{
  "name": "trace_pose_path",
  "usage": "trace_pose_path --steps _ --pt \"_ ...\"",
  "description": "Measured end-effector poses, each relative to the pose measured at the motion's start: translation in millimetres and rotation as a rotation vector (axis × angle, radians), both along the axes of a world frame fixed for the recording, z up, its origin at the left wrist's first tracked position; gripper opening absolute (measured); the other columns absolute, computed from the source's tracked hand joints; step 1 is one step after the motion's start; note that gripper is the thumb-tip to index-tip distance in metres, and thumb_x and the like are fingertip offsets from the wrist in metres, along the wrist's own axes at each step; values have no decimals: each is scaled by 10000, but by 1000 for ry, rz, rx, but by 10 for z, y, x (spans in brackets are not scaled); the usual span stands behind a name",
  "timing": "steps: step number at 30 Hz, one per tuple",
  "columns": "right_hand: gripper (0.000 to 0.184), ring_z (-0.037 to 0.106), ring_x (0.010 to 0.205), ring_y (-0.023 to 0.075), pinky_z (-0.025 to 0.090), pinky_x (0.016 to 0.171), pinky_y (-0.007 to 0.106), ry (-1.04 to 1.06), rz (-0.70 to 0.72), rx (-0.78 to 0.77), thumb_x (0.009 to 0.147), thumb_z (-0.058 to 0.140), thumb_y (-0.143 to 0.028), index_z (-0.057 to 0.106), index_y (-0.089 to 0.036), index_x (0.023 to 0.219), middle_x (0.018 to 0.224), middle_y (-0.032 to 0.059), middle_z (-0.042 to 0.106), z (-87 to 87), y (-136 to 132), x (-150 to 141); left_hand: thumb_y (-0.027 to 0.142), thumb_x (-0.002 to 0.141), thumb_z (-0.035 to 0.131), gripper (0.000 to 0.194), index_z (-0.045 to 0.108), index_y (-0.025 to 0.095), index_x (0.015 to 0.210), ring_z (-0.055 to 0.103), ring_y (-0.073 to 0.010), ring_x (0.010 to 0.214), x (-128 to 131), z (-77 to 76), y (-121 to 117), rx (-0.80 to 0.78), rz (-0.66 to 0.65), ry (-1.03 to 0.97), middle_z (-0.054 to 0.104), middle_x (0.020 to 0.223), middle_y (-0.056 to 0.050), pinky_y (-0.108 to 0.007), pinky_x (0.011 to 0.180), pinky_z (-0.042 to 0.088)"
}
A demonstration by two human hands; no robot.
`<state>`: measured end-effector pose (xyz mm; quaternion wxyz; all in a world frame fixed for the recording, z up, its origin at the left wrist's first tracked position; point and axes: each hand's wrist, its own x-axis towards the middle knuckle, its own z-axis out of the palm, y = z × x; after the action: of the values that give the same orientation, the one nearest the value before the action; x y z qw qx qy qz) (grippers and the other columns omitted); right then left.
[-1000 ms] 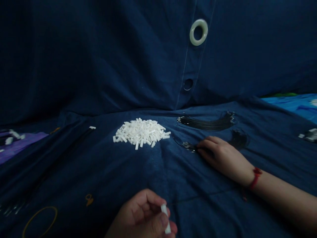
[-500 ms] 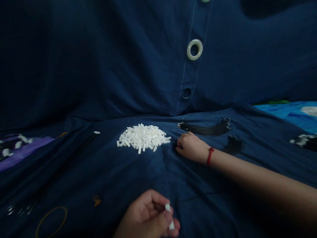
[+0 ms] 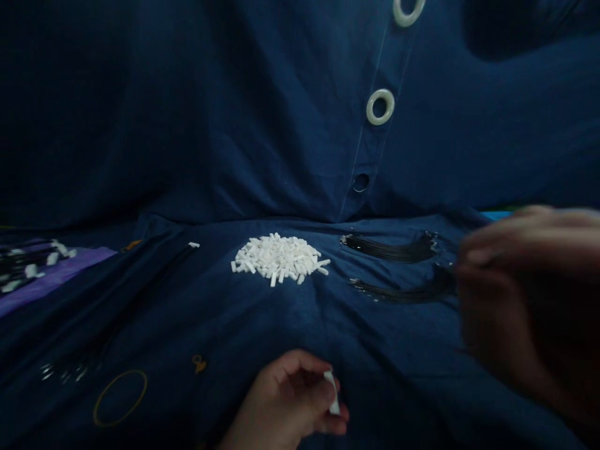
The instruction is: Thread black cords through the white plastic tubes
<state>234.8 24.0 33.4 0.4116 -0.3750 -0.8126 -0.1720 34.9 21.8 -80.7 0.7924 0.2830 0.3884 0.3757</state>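
Note:
My left hand [image 3: 284,400] is low in the middle of the head view, thumb and fingers closed on a small white strip [image 3: 332,394]. Raised close to the camera on the right, my right hand [image 3: 515,294] is blurred, its thumb and fingers drawn together; whatever they hold is too smeared to name. Beyond the left hand lies a heap of similar white pieces [image 3: 281,257]. Left of the right hand, two bundles of thin black cords with shiny ends lie on the cloth, a far bundle [image 3: 389,248] and a near bundle [image 3: 398,292].
Dark blue cloth [image 3: 244,325] covers the surface and rises behind as a curtain with pale rings [image 3: 380,94]. At left are a yellow rubber band [image 3: 97,406], a small orange tangle [image 3: 199,364], dark cords ending in a white piece [image 3: 194,245], and a purple sheet [image 3: 89,259].
My right hand has left the near black cord bundle and come up and right, toward the camera. The left hand still grips the white strip. The view has shifted slightly.

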Motion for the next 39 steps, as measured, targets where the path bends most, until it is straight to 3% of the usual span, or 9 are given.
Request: trace_pose_path --steps 2,5,8,12,18,31,39 --pt "168 528 690 121 447 596 224 44 58 -157 887 461 -118 502 -251 981 768 8 536 -301 -120 11 341 526 908 397 651 124 739 656 -142 614 10 -3 -3 -6 4 0 673 669 -6 -240 575 521" --pt "180 572 723 102 478 675 196 76 159 -366 888 457 -74 507 -212 992 796 1 583 -799 -143 -29 305 553 901 361 652 123 740 654 -131 599 10 -6 -12 -23 -2 18 664 641 3 -219 561 512" --pt "169 564 711 105 474 669 215 128 280 -454 873 449 -46 501 -193 939 778 3 591 -1059 -102 -85 295 566 897 350 656 121 750 655 -124 599 -10 -7 -14 -35 -26 29 673 648 -3 -204 558 507" --pt "167 520 656 119 441 601 247 140 309 -394 844 439 -30 487 -181 898 725 13 574 -1054 -74 -111 299 585 887 348 655 126 778 662 -123 596 -34 -16 -7 -42 -56 26 682 676 -5 -197 547 502" --pt "179 504 617 123 439 603 269 38 192 -291 824 462 -28 496 -193 882 678 0 572 -1044 -124 -69 296 619 861 313 627 147 765 651 -118 586 -40 -19 -32 0 -53 69 682 651 4 -212 579 497" --pt "176 608 665 103 489 770 262 -75 131 -248 824 466 -67 517 -215 906 708 -34 627 -1019 -188 -69 240 648 835 244 641 153 767 669 -125 595 -52 38 -29 -19 -104 70 710 651 -6 -206 586 492" --pt "198 612 622 137 512 659 296 -111 144 -251 818 479 -66 496 -220 942 690 -13 634 -1033 -191 -39 295 637 840 283 635 154 772 655 -129 583 -64 50 -31 -26 -119 94 712 653 -20 -219 589 479"
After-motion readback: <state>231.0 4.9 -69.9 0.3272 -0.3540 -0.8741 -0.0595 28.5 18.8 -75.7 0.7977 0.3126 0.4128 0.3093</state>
